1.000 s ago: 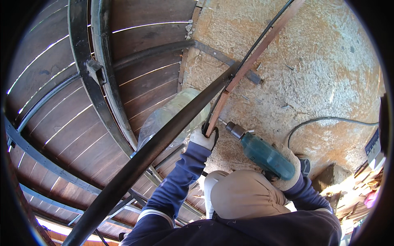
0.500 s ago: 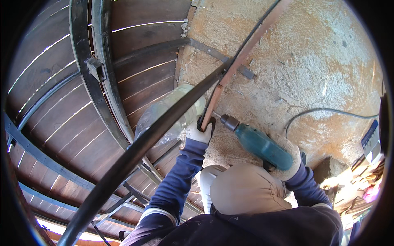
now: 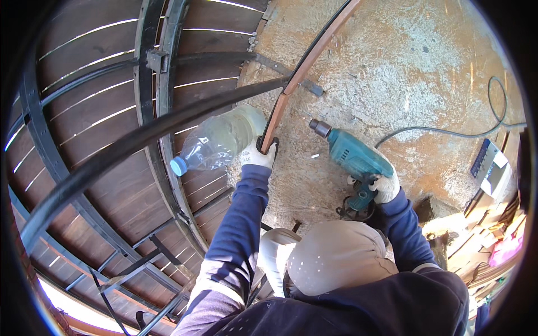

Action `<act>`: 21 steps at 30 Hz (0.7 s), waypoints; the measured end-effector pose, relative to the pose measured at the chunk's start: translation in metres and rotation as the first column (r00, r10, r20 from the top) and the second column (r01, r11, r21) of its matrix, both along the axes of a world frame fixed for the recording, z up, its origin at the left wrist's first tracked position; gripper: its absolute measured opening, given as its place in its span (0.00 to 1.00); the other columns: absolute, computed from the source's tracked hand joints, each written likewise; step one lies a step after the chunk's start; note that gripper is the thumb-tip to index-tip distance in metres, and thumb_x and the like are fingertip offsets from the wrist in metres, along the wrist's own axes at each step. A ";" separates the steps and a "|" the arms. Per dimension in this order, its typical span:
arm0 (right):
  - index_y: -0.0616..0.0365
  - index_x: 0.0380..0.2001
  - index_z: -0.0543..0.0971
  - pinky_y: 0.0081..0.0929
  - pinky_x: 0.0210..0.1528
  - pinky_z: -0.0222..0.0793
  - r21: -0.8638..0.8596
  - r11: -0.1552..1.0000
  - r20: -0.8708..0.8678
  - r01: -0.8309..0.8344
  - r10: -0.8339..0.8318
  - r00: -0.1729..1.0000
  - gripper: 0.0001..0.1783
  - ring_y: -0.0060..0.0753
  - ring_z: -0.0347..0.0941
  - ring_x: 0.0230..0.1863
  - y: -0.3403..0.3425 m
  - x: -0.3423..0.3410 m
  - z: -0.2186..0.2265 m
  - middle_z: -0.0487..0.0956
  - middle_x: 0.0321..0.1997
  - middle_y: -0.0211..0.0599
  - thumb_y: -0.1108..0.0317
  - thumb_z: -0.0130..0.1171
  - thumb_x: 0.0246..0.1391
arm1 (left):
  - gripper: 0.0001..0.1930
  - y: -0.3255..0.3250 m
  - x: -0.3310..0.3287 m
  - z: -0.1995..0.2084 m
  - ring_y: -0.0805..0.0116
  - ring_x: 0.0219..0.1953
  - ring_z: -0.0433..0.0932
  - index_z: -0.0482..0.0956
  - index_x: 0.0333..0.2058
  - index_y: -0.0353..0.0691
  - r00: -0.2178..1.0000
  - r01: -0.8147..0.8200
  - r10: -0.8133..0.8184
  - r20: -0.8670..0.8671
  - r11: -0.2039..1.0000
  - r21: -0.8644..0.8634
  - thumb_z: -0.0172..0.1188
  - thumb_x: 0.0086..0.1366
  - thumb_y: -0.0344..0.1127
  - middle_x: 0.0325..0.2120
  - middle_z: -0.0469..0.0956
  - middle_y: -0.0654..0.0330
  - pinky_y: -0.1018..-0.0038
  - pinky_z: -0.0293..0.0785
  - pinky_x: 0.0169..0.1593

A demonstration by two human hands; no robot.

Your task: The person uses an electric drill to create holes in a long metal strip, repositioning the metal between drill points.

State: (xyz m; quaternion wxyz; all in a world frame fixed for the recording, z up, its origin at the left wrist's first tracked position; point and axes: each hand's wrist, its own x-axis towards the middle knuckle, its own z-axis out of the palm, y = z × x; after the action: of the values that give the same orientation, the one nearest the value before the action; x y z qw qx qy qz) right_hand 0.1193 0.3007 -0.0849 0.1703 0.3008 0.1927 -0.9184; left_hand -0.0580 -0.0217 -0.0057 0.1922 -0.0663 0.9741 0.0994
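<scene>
My left hand (image 3: 259, 154), in a white work glove, is closed around the lower end of a long handrail (image 3: 307, 68) with a reddish-brown wooden face and a dark edge. In my gloved right hand (image 3: 388, 187) is a teal power drill (image 3: 358, 155), held by its handle above the rough concrete. Its dark chuck points up and left, apart from the rail; I cannot make out a bit in it. A large clear plastic bottle (image 3: 216, 140) with a blue cap lies just left of my left hand.
A thick black pipe (image 3: 151, 130) crosses the left side and meets the rail. Slatted dark boards on metal beams (image 3: 167, 73) lie beyond it. The drill's cord (image 3: 443, 133) runs right across the concrete (image 3: 386, 73). A small blue and white box (image 3: 493, 168) and wood scraps sit at right.
The drill has come away from the rail and tilted, with its chuck now pointing farther up. My left hand still grips the rail. The view has shifted, showing more of the bottle.
</scene>
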 end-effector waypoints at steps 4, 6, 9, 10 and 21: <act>0.67 0.61 0.71 0.45 0.41 0.81 0.004 0.998 -0.011 0.070 -0.070 0.997 0.42 0.49 0.78 0.36 0.002 -0.025 0.036 0.79 0.45 0.52 0.77 0.54 0.32 | 0.25 -0.006 0.006 0.010 0.47 0.39 0.84 0.81 0.42 0.36 0.997 -0.057 0.055 0.047 0.998 0.034 0.73 0.55 0.51 0.35 0.84 0.47 0.61 0.78 0.45; 0.67 0.60 0.71 0.46 0.41 0.81 -0.041 0.994 -0.004 0.098 -0.098 0.995 0.42 0.50 0.78 0.37 0.005 -0.027 0.031 0.79 0.46 0.53 0.76 0.54 0.32 | 0.28 -0.008 0.013 0.020 0.53 0.40 0.85 0.80 0.46 0.34 0.995 -0.089 0.085 0.047 0.991 0.104 0.77 0.53 0.49 0.36 0.85 0.49 0.64 0.78 0.47; 0.67 0.60 0.70 0.50 0.43 0.79 -0.090 0.992 -0.031 0.089 -0.092 0.995 0.42 0.51 0.77 0.38 0.004 -0.021 0.017 0.78 0.46 0.55 0.73 0.54 0.32 | 0.30 -0.047 0.066 0.020 0.58 0.40 0.85 0.79 0.48 0.33 0.958 -0.107 0.162 -0.238 0.968 0.227 0.79 0.51 0.44 0.38 0.85 0.51 0.67 0.79 0.50; 0.66 0.60 0.70 0.51 0.45 0.78 -0.121 0.989 -0.032 0.089 -0.094 0.995 0.42 0.51 0.76 0.39 0.002 -0.023 0.017 0.78 0.46 0.55 0.72 0.55 0.32 | 0.37 -0.072 0.084 0.017 0.50 0.47 0.84 0.75 0.55 0.35 0.943 -0.277 0.320 -0.091 0.907 0.318 0.79 0.49 0.44 0.46 0.83 0.48 0.63 0.78 0.55; 0.64 0.58 0.70 0.56 0.47 0.77 0.018 1.000 0.027 0.017 -0.017 0.999 0.39 0.55 0.76 0.40 -0.016 -0.023 0.034 0.76 0.45 0.56 0.71 0.52 0.34 | 0.28 -0.144 0.155 -0.011 0.51 0.43 0.84 0.84 0.44 0.47 0.909 -0.413 0.414 0.050 0.910 -0.033 0.72 0.53 0.62 0.38 0.85 0.51 0.58 0.78 0.47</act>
State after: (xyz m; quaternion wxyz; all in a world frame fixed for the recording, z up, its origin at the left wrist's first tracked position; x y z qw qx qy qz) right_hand 0.0965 0.2850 -0.0508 0.1626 0.3165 0.1958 -0.9138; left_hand 0.0969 -0.1653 -0.0166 0.1932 -0.2758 0.9332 0.1256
